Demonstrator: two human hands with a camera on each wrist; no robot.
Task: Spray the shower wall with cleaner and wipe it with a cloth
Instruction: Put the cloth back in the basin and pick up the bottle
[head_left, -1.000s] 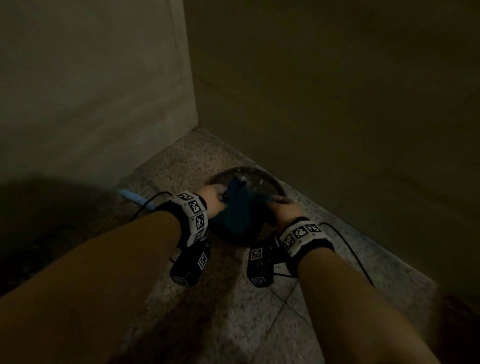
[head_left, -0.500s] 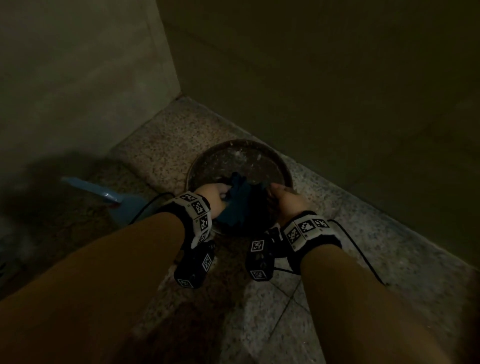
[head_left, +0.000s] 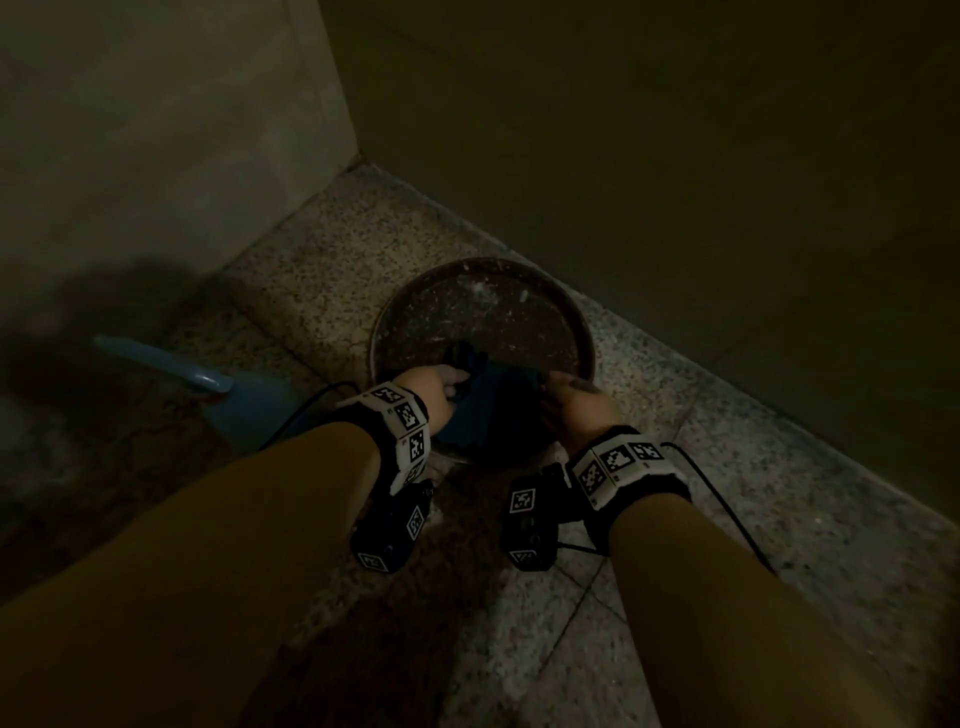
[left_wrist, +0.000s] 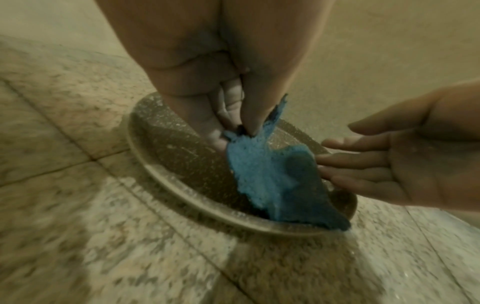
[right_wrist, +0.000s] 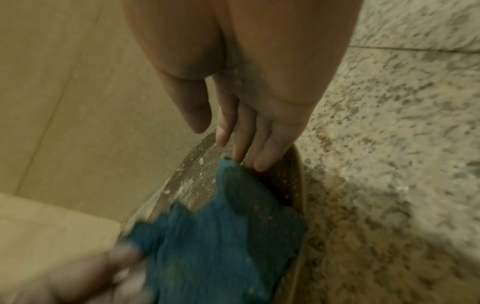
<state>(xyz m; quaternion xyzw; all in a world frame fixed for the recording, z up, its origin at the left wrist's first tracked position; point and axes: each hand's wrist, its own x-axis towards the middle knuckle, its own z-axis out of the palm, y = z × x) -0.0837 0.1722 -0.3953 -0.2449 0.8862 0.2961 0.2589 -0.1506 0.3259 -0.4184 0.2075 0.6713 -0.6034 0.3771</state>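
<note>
Blue terry cloth (left_wrist: 270, 179) is seen hanging over a shallow round basin (head_left: 579, 332) that stands on the speckled stone floor (head_left: 332, 260), close to the corner where two plain walls (head_left: 675, 156) meet. An upper corner of the cloth is pinched between the thumb and curled fingers of the left hand (head_left: 436, 387), and the rest of the fabric drapes down so that its lower edge lies on the near rim of the basin, as the left wrist view shows. The right hand (left_wrist: 397, 164) is held open beside the cloth, palm turned toward it, its straight fingertips (right_wrist: 237, 156) touching or nearly touching the fabric's edge; nothing is gripped by it. The inside of the basin is dark and flecked with pale specks. A darker, wet-looking patch is spread over the floor on the near side of the basin. To the left, near the wall, a pale blue plastic object with a long handle (head_left: 208, 389) is lying on the floor, well apart from the basin. Banded wrist straps with black-and-white markers (head_left: 618, 462) are worn on both forearms
</note>
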